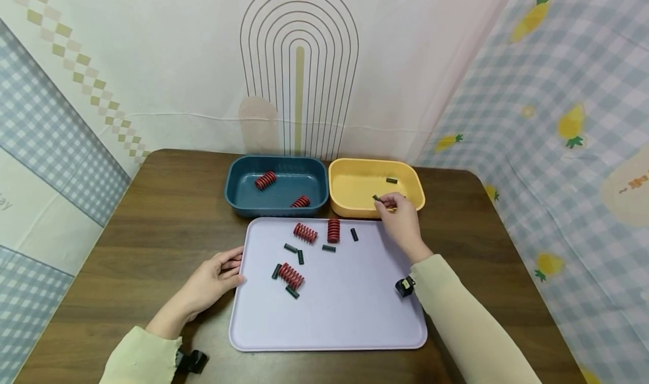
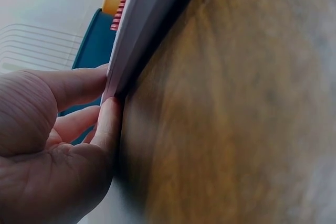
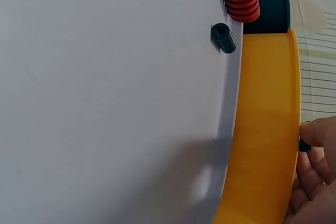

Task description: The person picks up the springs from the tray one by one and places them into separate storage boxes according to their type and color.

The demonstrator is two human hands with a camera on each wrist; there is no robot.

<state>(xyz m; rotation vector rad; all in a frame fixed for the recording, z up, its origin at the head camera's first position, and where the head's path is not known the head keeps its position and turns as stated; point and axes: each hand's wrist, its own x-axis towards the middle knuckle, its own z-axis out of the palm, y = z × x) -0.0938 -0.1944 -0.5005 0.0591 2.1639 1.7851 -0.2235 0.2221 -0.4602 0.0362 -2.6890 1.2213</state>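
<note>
Over the yellow bin point(image 1: 341, 197), my right hand point(image 1: 400, 218) pinches a small dark green spring point(image 1: 376, 198) between thumb and fingertips. The right wrist view shows this green spring point(image 3: 304, 145) partly hidden by the thumb. My left hand point(image 1: 215, 280) rests its fingertips on the left edge of the lilac tray point(image 1: 345, 316); in the left wrist view, thumb and fingertips touch the tray's rim point(image 2: 122, 59). On the tray lie large red springs point(image 1: 291, 275) and several small dark green springs point(image 1: 329, 249).
A dark blue bin point(image 1: 233, 190) beside the yellow one contains two red springs point(image 1: 265, 180). Another small green spring point(image 1: 392, 180) lies inside the yellow bin. Both bins stand behind the tray on a brown wooden table point(image 1: 127, 232), with patterned cloth point(image 1: 405, 46) behind it.
</note>
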